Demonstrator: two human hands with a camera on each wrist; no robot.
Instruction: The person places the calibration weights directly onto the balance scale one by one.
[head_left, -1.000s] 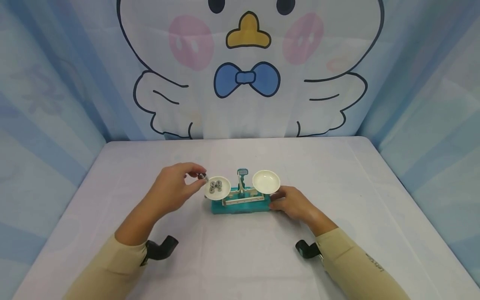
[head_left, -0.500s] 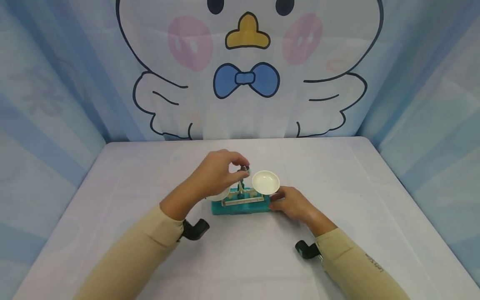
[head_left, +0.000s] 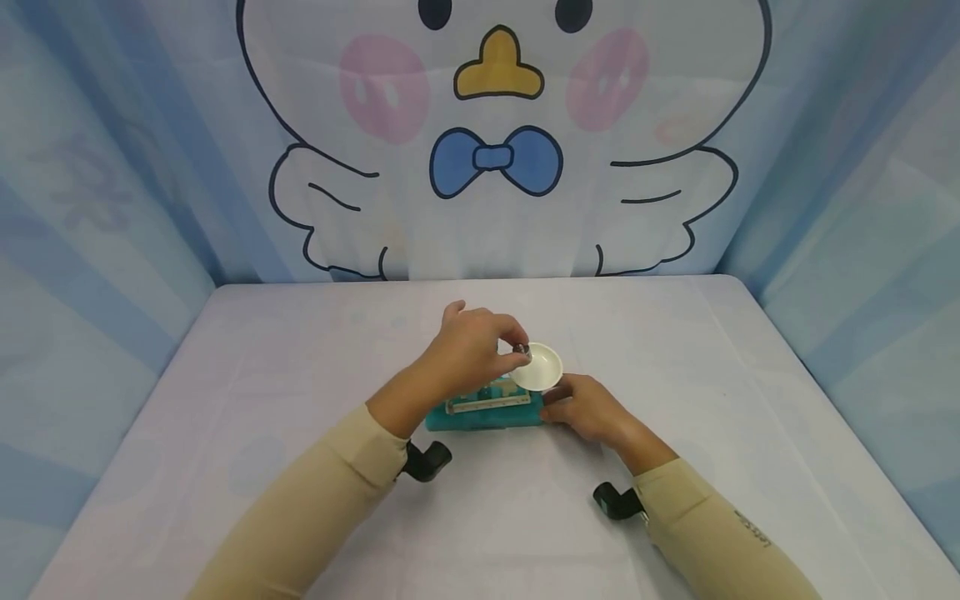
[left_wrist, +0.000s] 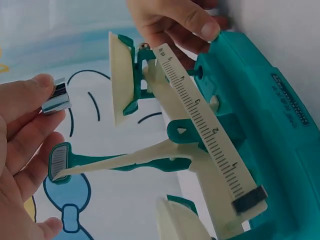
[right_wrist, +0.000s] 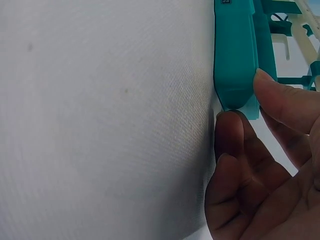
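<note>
My left hand (head_left: 468, 350) pinches a small shiny metal weight (left_wrist: 57, 97) between thumb and fingers, at the left rim of the right pan (head_left: 546, 372) in the head view. That white pan belongs to a toy balance scale with a teal base (head_left: 483, 418). A ruled beam (left_wrist: 202, 117) and a pointer (left_wrist: 125, 157) show in the left wrist view. The left pan (left_wrist: 180, 220) is partly cut off there, and my left hand hides it in the head view. At the base's right end, my right hand (head_left: 588, 408) holds on with thumb and fingers.
A white cloth covers the table (head_left: 525, 517). Behind it hangs a curtain (head_left: 495, 233) printed with a cartoon bird. Black camera mounts (head_left: 427, 461) sit on both wrists, below the sleeves' cuffs.
My left hand has carried the metal weight rightward from beside the left pan, past the pointer, to the right pan. My right hand has stayed at the base.
</note>
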